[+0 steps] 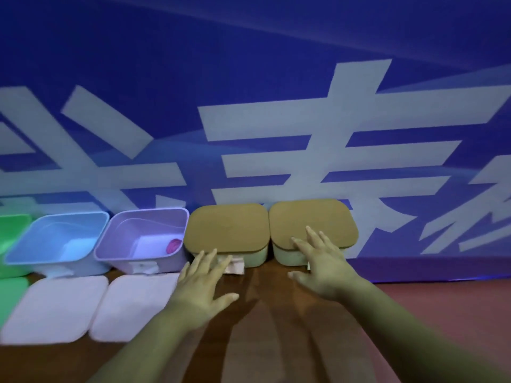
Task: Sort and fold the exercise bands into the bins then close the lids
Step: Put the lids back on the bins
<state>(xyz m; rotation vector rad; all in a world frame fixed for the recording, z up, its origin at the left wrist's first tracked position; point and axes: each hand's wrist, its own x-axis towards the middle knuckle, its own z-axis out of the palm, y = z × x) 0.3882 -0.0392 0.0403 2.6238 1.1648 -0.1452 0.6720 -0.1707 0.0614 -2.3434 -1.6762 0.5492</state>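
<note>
Both hands are flat with fingers spread, and neither holds anything. The right hand [320,268] lays straight fingers over the front edge of the right tan lid [312,219]. The left hand [203,283] reaches to the front of the bin under the left tan lid [226,228]; the blur hides whether it touches. Both tan lids sit closed on cream bins that stand side by side at the back edge of the bench [262,313].

Just left of them is the open purple bin [116,244], with a rolled pink band [174,246] in its right corner. Further left are the open blue bin [36,244] and part of a green bin [11,228]. Two pale lids [55,308] [132,305] lie flat on the bench in front of the blue and purple bins, with the left forearm just beside the nearer one. A blue banner [249,51] with large white characters stands behind the row.
</note>
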